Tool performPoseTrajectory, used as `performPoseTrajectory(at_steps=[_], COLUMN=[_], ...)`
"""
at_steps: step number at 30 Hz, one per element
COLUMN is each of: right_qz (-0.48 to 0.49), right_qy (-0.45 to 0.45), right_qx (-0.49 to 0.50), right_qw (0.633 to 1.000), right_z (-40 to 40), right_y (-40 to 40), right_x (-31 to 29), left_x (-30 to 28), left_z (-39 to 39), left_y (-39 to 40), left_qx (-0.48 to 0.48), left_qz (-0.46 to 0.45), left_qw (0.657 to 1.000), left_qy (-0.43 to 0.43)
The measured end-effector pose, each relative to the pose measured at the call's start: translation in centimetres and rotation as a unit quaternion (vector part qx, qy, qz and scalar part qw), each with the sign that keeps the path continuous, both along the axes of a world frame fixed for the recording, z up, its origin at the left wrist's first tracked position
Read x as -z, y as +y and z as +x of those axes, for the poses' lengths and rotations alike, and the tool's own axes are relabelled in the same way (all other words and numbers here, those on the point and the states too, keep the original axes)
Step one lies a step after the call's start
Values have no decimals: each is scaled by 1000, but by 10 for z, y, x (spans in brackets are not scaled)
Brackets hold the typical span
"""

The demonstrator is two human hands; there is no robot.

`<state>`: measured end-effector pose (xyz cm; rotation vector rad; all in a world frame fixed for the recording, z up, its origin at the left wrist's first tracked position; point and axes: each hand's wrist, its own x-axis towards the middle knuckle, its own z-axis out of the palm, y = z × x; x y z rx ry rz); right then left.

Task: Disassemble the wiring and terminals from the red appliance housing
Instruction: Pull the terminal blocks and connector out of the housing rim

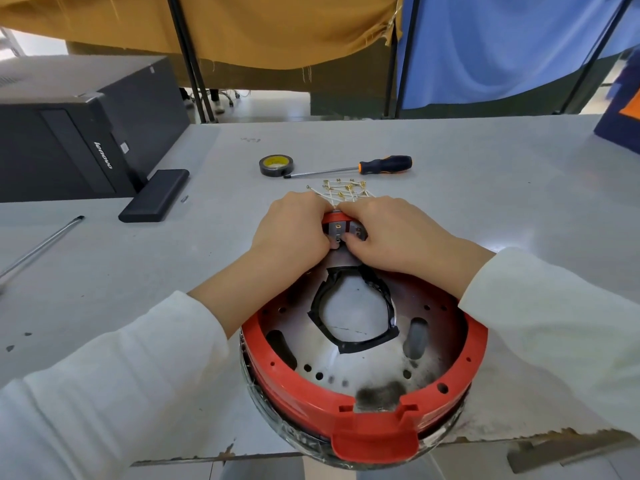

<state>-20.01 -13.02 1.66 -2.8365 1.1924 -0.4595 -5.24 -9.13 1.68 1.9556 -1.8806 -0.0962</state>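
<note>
The round red appliance housing (367, 400) lies upside down at the table's near edge, its metal base plate showing a hole edged with black tape. At the housing's far rim sits a metal terminal block (341, 230). My left hand (294, 230) and my right hand (388, 233) both curl round that far rim, thumbs pressing at the terminal block between them. White wires with brass terminals (341, 188) fan out on the table just beyond my fingers.
A roll of black tape (276, 165) and an orange-handled screwdriver (363, 168) lie beyond the wires. A black computer case (69, 133) and a black flat box (156, 195) stand at the left. A metal rod (41, 247) lies at the far left.
</note>
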Motion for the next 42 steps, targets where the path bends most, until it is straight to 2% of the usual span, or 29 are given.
performPoseTrajectory(at_steps=[6,12,18,30,38,42], right_qz=[10,38,27,9,20,18], right_qy=[11,7,-10,-21,-10,-21], right_qx=[4,-7,-1,-10,-25,-17], right_qw=[1000,999,1000,1000,999,999], right_z=[1,-1,-1,-1,-2,-2], right_y=[2,4,2,-2,1,0], right_x=[-3,-7,-5,1,-2,-2], left_x=[0,-4,-1,-1,-1,1], left_z=[-1,6,3,-3,6,5], left_y=[3,4,4,4,4,2], left_qx=[1,52,31,7,55,33], left_qz=[3,28,16,-7,34,28], left_qw=[1000,998,999,1000,998,999], left_qy=[4,35,-13,-22,5,-7])
